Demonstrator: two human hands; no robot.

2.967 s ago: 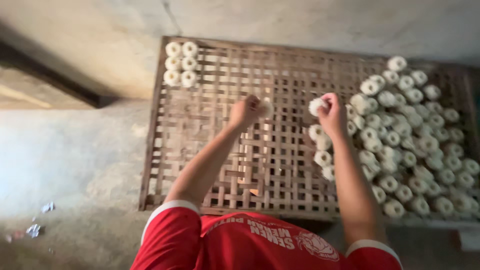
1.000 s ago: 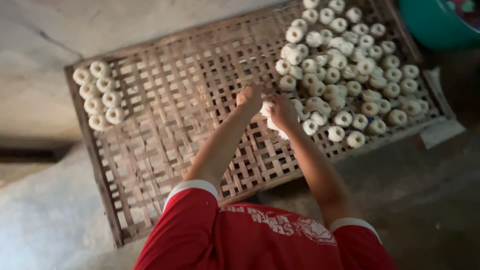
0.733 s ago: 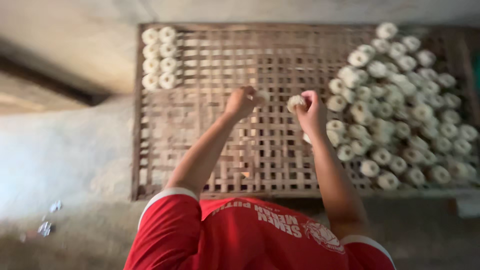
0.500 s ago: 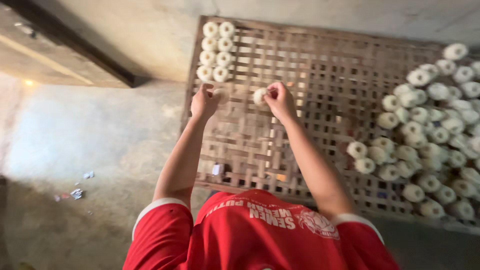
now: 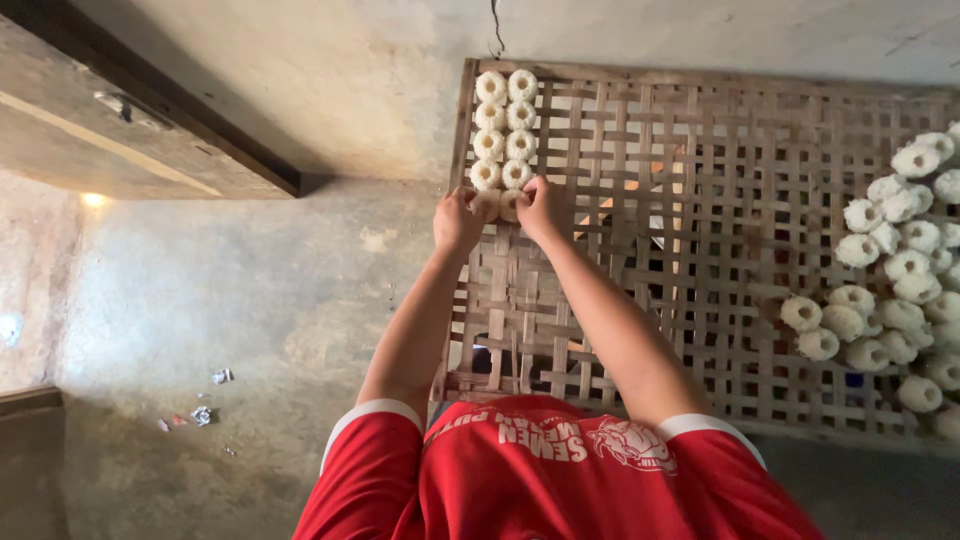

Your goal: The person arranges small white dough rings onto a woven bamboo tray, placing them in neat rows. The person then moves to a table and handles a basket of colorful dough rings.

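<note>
A woven bamboo rack is seen from above, lying over a grey concrete floor. At the rack's far left corner, white ring-shaped crackers are laid in two neat columns running along the left edge. Both hands are set at the near end of these columns. The left hand is curled, its fingers closed narrowly on a white cracker that rests at the foot of the left column. The right hand is likewise curled, its fingers pinched on a second white cracker at the foot of the right column; the two pieces lie just beside each other, touching or nearly so. Whether each piece is fully gripped or only pressed down cannot be told. Along the rack's right edge, well apart from the hands, a loose heap of the same white rings is spread. Red short sleeves with white trim are seen at the near edge. A wooden beam is seen beyond the rack's left side, and small scraps of litter lie on the floor.
</note>
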